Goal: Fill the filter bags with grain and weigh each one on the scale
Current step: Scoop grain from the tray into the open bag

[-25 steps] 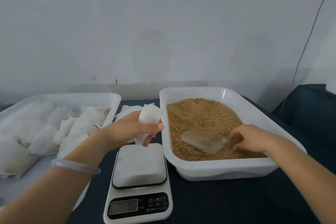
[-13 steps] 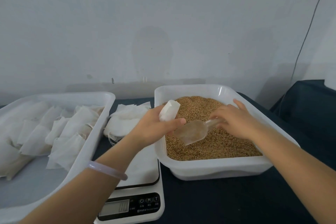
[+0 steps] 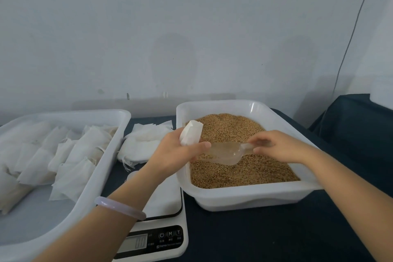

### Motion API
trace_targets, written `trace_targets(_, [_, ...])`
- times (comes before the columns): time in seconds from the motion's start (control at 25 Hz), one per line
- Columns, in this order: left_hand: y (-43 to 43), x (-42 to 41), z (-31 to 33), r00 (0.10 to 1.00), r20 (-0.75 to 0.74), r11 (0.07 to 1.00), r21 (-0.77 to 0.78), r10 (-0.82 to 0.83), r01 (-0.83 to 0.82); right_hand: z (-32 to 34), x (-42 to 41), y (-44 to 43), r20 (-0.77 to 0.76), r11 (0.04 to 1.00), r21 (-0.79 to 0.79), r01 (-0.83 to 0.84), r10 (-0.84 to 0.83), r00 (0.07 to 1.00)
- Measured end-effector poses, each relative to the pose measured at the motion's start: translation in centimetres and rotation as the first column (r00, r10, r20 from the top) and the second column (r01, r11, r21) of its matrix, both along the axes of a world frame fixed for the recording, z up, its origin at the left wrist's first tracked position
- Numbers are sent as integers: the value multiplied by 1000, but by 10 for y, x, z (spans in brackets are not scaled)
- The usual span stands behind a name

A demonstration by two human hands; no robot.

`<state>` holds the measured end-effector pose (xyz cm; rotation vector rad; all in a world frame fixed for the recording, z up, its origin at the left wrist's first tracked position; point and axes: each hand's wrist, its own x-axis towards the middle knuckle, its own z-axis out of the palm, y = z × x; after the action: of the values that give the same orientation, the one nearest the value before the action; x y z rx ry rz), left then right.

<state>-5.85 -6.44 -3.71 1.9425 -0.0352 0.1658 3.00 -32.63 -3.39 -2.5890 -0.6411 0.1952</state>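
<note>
The bench (image 3: pixel 244 238), covered in dark blue cloth, runs back to a pale wall (image 3: pixel 191 27). Its widest bare stretch lies in front of the grain tray (image 3: pixel 244 199) and to the right of the scale (image 3: pixel 163 238). A narrow strip of cloth shows between the two trays. At the far right a dark covered shape (image 3: pixel 350 125) stands past the bench edge, and a thin cable (image 3: pixel 350 38) hangs down the wall above it.

The left hand (image 3: pixel 172 155) grips a white filter bag (image 3: pixel 191 135), fingers and thumb curled round its lower part, with the bag's open top tilted up and away. The bag sits over the left rim of the grain tray, just above the grain (image 3: pixel 244 173). The right hand (image 3: pixel 278 148) pinches the handle of a clear scoop (image 3: pixel 225 154), which holds a little grain and hangs over the tray. The scoop's front end reaches the left thumb, just below the bag.

The scale stands near the front edge, its platform partly hidden under the left forearm, which wears a pale bracelet (image 3: pixel 121 207). The grain tray's near left corner touches or overlaps the scale's platform; which one cannot be told. A stack of empty bags (image 3: pixel 144 144) lies on the cloth behind the scale, between the trays. The left tray (image 3: pixel 102 168) holds many filled bags (image 3: pixel 70 155) lying in loose rows.
</note>
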Motion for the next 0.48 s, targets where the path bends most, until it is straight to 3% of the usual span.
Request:
trace_targets(0.12, [-3,4,2,1000,12,996,86,6,-7,17,-7,-16,55,995,94,43,-48,997])
trace_targets(0.28, [-14,8,3,985,152,924,361,77,-128,37,-14,-32,101,983,179,50,-69,993])
trace_targets(0.48, [-15,15,-4,994,93,881,464,56,-93,57,-20,-48,121,976,211,48,-74,990])
